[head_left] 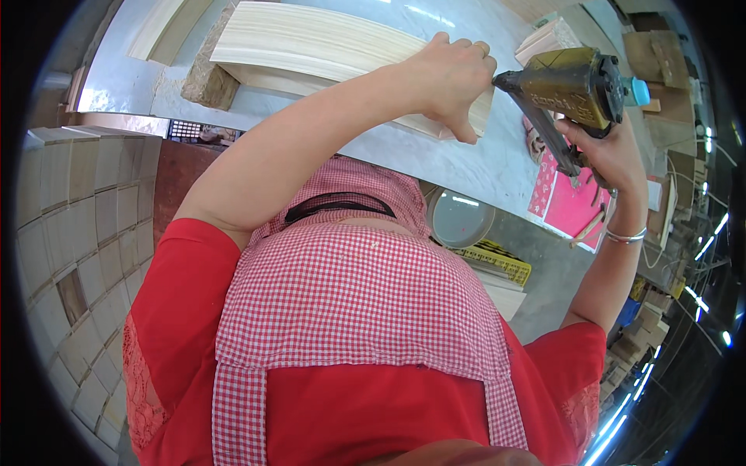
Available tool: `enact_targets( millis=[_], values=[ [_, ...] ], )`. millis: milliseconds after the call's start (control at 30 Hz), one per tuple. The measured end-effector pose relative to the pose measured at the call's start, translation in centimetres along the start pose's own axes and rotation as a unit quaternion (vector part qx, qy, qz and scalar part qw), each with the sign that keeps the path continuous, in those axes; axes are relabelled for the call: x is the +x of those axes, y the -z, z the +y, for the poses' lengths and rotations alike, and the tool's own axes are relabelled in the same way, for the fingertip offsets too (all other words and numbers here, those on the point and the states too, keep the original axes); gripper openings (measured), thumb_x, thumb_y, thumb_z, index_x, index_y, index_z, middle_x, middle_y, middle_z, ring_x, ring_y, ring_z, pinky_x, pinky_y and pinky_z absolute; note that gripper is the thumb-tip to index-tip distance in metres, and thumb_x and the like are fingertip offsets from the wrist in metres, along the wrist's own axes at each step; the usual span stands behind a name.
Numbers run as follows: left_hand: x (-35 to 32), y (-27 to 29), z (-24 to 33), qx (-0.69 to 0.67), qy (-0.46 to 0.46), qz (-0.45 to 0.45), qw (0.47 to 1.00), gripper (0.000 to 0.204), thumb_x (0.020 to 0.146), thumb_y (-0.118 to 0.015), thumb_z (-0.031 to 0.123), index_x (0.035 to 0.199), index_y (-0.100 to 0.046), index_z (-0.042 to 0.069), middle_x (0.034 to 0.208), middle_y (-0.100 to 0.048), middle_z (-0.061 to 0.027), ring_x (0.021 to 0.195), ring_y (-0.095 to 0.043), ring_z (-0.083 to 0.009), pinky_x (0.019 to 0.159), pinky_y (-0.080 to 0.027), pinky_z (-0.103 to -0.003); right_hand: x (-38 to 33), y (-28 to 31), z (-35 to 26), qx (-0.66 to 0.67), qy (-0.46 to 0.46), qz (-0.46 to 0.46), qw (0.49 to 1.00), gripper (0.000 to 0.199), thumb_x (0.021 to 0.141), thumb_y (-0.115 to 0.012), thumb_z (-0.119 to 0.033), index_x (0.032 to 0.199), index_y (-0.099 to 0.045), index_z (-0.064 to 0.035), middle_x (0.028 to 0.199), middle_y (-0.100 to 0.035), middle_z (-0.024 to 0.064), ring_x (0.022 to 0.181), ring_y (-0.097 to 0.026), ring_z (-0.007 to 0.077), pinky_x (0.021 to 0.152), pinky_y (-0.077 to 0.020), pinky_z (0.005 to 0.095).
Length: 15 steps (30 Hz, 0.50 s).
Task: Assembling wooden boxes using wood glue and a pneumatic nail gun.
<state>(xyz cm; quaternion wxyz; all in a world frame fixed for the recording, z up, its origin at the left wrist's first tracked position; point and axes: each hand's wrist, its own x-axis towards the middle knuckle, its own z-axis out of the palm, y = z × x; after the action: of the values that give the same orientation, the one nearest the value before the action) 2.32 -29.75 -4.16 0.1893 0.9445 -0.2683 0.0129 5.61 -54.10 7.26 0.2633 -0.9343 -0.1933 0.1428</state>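
A long, pale wooden box (311, 43) with streaked grain lies across the table, its left end beside a chipboard block (211, 84). Near its right end my left hand (454, 81) grips it from above, fingers over the far side and thumb on the near side. My right hand (618, 155) is wrapped around the handle of a nail gun (567, 85), dark with a brassy body and a light blue cap. The gun lies sideways, its nose at the box's right end beside my left fingers. Whether the nose touches the wood, I cannot tell.
The pale blue-grey table (497, 167) carries another wooden piece (163, 35) at far left and a pink sheet (571, 194) at right. Stacked wooden blocks (93, 225) rise on the left. A round basin (460, 219) sits below the table edge, near a yellow patterned item (501, 262).
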Motion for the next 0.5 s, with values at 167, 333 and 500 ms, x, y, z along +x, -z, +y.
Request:
enact_targets(
  millis=[167, 333, 500],
  values=[
    [-3.1, -0.9, 0.5, 0.035, -0.051, 0.152, 0.986, 0.067, 0.065, -0.084, 0.042, 0.110, -0.060, 0.000, 0.113, -0.059, -0.0139, 0.105, -0.059, -0.0282, 0.088, -0.046, -0.043, -1.1, -0.4, 0.0, 0.048, 0.005, 0.031, 0.998, 0.042, 0.077, -0.084, -0.011, 0.111, -0.062, 0.0032, 0.105, -0.072, 0.0089, 0.092, -0.067, 0.0154, 0.083, -0.0534, 0.0318],
    [-12.5, -4.2, -0.3, -0.033, -0.145, 0.242, 0.959, 0.045, 0.077, -0.076, 0.032, 0.111, -0.062, 0.005, 0.106, -0.063, -0.0134, 0.104, -0.060, -0.0280, 0.092, -0.047, -0.046, -4.8, -0.8, 1.6, 0.074, -0.018, 0.093, 0.993, 0.035, 0.082, -0.078, -0.008, 0.114, -0.066, 0.0001, 0.098, -0.072, 0.0049, 0.090, -0.065, 0.0117, 0.077, -0.0528, 0.0277],
    [-13.7, -5.3, -8.9, 0.073, 0.120, 0.022, 0.990, 0.064, 0.084, -0.067, 0.054, 0.119, -0.064, 0.001, 0.120, -0.063, -0.0206, 0.111, -0.061, -0.0365, 0.098, -0.047, -0.045, -8.2, -0.2, 3.6, 0.005, -0.070, 0.108, 0.992, 0.048, 0.078, -0.082, -0.007, 0.120, -0.058, 0.0033, 0.106, -0.071, 0.0102, 0.096, -0.066, 0.0138, 0.085, -0.0536, 0.0307]
  ],
)
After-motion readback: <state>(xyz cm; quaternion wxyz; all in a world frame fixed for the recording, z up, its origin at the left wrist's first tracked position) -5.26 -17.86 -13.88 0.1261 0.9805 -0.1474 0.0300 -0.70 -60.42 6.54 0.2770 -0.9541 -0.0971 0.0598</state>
